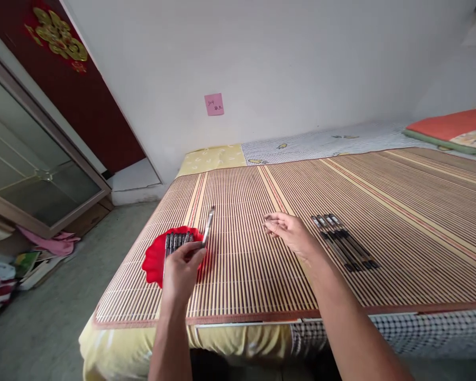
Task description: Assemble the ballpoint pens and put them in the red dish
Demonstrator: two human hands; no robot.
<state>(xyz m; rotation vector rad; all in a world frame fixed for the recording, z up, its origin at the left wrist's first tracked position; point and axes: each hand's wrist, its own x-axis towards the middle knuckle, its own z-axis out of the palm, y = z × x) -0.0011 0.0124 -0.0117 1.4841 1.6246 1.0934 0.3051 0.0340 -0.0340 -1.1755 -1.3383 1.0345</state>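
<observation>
My left hand [185,263] is closed round the lower end of a pen [208,225], which points up and away from me. Beneath that hand lies a red scalloped plate [154,259] with several dark pens [175,241] side by side in it, partly hidden by the hand. My right hand [283,228] hovers over the bamboo mat [238,254], fingers stretched to the left and slightly apart, with nothing seen in them. To its right, several clear-barrelled pens with black ends [343,243] lie in a slanted row on the mat.
The mat covers a bed with a yellow and checked sheet [238,338]. Folded orange and green bedding [448,127] lies at the far right. A pink note [214,104] is stuck on the wall behind. Clothes and other items [8,278] lie on the floor at left.
</observation>
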